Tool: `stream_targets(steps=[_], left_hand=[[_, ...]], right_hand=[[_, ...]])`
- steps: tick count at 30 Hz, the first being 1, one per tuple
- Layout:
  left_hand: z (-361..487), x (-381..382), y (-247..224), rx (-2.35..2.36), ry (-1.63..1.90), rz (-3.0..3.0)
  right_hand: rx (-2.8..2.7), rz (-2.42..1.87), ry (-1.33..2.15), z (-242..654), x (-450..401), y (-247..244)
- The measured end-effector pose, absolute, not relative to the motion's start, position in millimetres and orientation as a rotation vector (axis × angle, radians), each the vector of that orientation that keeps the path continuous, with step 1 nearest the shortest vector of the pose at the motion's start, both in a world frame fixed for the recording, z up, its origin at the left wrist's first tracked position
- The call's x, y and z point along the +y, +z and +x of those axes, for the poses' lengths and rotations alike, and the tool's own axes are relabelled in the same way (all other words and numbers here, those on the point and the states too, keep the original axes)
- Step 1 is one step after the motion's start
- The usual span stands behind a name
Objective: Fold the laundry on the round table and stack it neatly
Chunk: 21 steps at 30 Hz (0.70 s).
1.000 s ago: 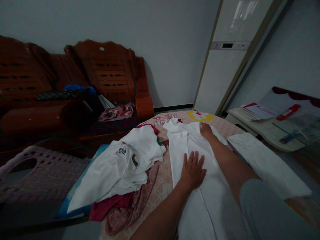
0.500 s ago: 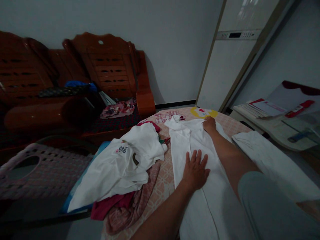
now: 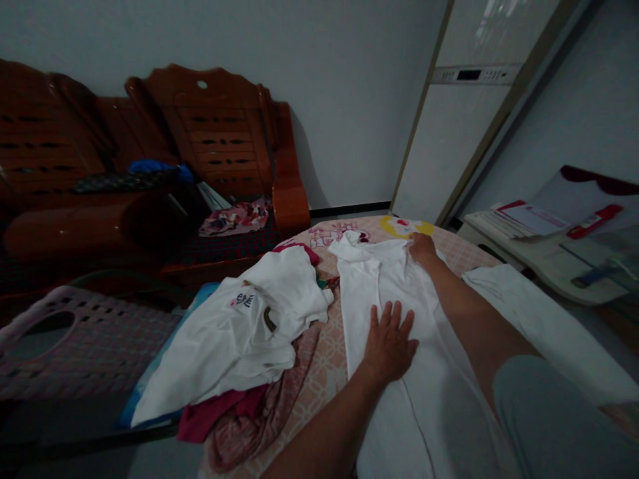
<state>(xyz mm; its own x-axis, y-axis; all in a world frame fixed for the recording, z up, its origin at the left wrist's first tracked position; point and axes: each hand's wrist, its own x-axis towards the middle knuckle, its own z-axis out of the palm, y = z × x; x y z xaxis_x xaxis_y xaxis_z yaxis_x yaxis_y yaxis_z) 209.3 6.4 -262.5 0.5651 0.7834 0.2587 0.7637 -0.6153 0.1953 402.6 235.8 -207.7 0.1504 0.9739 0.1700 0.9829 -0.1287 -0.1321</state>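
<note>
A long white garment [image 3: 372, 279] lies stretched over the round table, its upper part folded and creased at the far end. My left hand [image 3: 390, 342] rests flat on it with fingers spread. At its far right edge, my right hand [image 3: 422, 249] has its fingers closed on the white cloth. Left of these, a white shirt [image 3: 224, 339] with small dark lettering lies crumpled on top of red and pinkish cloths. Another white garment [image 3: 539, 319] lies to the right, beyond my right forearm.
The table [image 3: 327, 359] has a pink patterned cover. A woven basket [image 3: 110, 339] stands at the left, wooden chairs [image 3: 219, 133] behind it. At the right is a side table [image 3: 539, 249] with papers. A tall white cabinet unit [image 3: 439, 133] stands at the back.
My right hand has shifted slightly right, drawing the cloth's far edge with it. My left hand has stayed flat in nearly the same place.
</note>
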Motion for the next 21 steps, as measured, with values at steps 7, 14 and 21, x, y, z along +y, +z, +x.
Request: stream_targets(steps=[7,14,21], left_hand=[[210,7,-263,1.339,0.526,2.697],[209,6,-264,1.34,0.544,2.711],[209,5,-266,1.355,0.54,2.737]], right_hand=[[-2.164,-2.347,-0.311,396,204,-208],[-2.238,-2.308,-0.375,394,199,-216],[-2.186,-2.334,-0.392,400,204,-211]])
